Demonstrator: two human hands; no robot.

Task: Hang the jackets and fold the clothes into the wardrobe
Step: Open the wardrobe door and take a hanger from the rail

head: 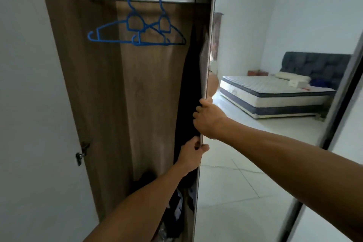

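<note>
Mirrored wardrobe door point(255, 45) reflecting bed point(275, 92), both hands point(208, 120) gripping its edge

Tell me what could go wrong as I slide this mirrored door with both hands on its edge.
1. The dark garment hangs right against the door edge; it could catch or bunch as the door moves.
2. Fingers of the left hand and right hand wrap that edge and might get pinched.
3. Clothes on the wardrobe floor may jam the door.

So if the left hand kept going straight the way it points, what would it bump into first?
Probably the dark garment hanging just behind the mirrored sliding door's edge that the left hand grips; depth is hard to judge.
</note>
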